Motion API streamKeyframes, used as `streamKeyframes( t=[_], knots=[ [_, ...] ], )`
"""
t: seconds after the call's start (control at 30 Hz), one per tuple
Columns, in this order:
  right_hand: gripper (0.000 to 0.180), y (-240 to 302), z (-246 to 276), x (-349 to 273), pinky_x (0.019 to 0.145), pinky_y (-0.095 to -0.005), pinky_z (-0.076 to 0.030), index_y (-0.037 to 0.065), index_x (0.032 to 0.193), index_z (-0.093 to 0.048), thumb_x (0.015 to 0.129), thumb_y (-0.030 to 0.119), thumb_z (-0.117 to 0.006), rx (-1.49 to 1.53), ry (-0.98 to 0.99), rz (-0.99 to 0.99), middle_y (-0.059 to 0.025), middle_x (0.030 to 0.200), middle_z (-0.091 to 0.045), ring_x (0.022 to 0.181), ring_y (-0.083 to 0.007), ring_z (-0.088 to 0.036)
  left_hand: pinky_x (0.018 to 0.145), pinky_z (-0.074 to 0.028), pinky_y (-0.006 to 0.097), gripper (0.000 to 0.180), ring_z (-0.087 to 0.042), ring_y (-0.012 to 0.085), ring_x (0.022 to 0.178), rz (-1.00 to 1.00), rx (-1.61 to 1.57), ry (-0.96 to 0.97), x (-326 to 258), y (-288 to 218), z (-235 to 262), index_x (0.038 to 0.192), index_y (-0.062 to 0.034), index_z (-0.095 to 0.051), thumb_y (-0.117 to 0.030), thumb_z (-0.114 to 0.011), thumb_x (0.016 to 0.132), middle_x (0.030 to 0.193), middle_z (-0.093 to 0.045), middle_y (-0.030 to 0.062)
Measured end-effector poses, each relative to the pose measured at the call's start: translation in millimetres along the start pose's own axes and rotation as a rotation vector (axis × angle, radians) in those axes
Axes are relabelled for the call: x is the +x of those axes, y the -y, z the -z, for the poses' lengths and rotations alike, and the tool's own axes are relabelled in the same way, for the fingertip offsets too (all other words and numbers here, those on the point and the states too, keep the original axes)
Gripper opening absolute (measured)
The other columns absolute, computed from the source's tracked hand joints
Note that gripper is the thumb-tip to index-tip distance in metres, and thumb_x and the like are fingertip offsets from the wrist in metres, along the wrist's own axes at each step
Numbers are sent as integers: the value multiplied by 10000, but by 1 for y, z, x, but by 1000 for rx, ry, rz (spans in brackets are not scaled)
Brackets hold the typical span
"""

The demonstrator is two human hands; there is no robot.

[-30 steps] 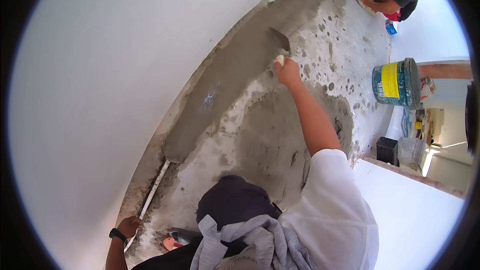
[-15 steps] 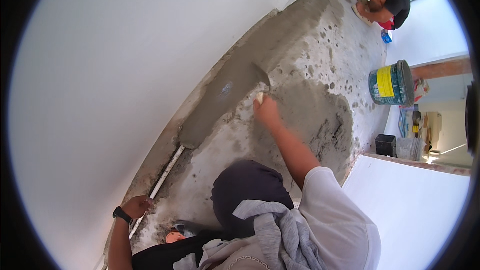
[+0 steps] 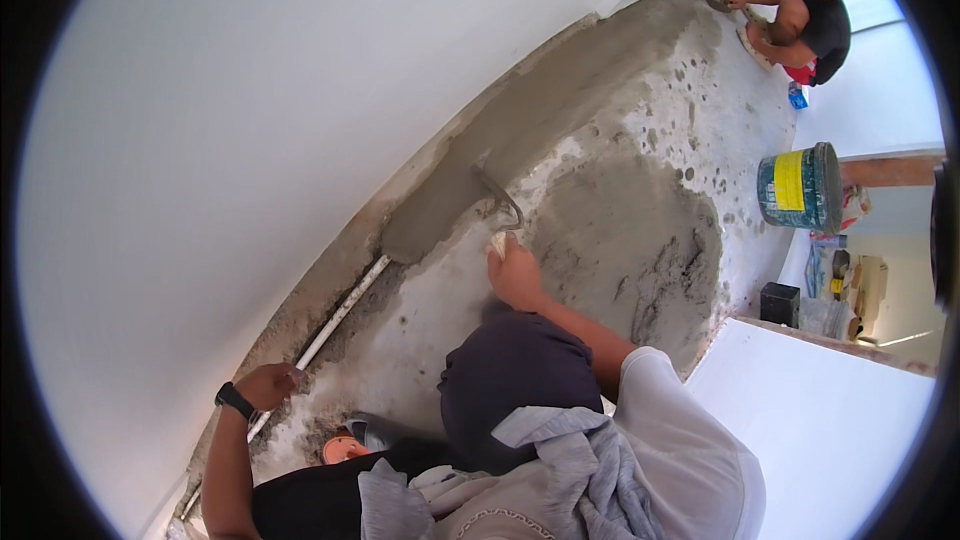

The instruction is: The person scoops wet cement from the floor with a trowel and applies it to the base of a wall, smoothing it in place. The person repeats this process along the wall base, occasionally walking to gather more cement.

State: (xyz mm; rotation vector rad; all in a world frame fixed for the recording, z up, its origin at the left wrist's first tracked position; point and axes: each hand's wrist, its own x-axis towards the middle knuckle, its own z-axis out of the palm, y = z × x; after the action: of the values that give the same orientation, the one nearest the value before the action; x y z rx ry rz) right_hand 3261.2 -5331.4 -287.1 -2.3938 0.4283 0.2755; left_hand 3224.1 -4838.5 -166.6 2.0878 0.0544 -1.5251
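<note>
My right hand [image 3: 516,275] is closed round the pale handle of a trowel [image 3: 489,181]. The trowel's metal blade touches the edge of a strip of wet grey mortar [image 3: 440,205] that runs along the foot of the white wall. A thin white pipe [image 3: 345,318] comes out from the near end of this strip and lies along the wall. On the pipe rests my left hand [image 3: 265,387], with a dark watch on its wrist and its fingers curled down over it. The undersides of those fingers are hidden.
A broad patch of mortar [image 3: 625,240] covers the floor to the right. Beyond it stand a dark green bucket [image 3: 829,190] with a yellow label and a black box [image 3: 780,305]. At the far right another person [image 3: 815,30] crouches, holding a trowel [image 3: 718,4] to the floor.
My right hand has drawn the trowel back toward me and slightly left, turning the blade. My left hand stays on the pipe. The view has shifted a little.
</note>
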Motion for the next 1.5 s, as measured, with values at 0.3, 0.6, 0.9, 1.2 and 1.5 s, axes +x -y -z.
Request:
streamKeyframes(
  t=[0.3,0.6,0.9,1.2,1.5],
  knots=[
    [521,15,-12,-41,863,-518,-506,-36,1361,-523,967,302,-569,-101,276,92,-281,1027,-683,942,-474,-653,761,-546,351,294,-701,190,824,58,82,11,0,-7,-1,1184,-26,-657,-219,-528,1004,920,-740,91],
    [354,40,33,-15,732,-426,-524,6,1141,-640,935,292,-671,490,742,120,-190,890,-687,777,-377,-672,806,-546,384,326,-715,254,891,123,24,-22,1,-7,2,1186,-53,-677,-231,-616,919,959,-748,121],
    [481,34,50,-5,705,-462,-530,6,1280,-561,889,253,-693,81,217,761,-202,946,-656,787,-407,-653,772,-550,368,322,-705,230,858,77,108,-45,6,-29,1,1174,-39,-669,-280,-563,988,947,-748,110],
    [572,-48,42,51,858,-500,-530,-20,1355,-521,935,352,-634,-102,237,532,-272,1105,-659,973,-460,-651,807,-541,384,288,-710,252,896,154,165,49,22,-40,7,1085,-88,-710,-304,-566,960,943,-747,115],
    [451,-124,199,307,894,-517,-515,0,1181,-620,911,361,-637,-217,-375,-41,-279,1100,-677,1057,-448,-644,696,-571,318,327,-699,151,733,292,33,57,23,-14,11,1075,-54,-709,-352,-605,990,880,-747,69]
  ],
)
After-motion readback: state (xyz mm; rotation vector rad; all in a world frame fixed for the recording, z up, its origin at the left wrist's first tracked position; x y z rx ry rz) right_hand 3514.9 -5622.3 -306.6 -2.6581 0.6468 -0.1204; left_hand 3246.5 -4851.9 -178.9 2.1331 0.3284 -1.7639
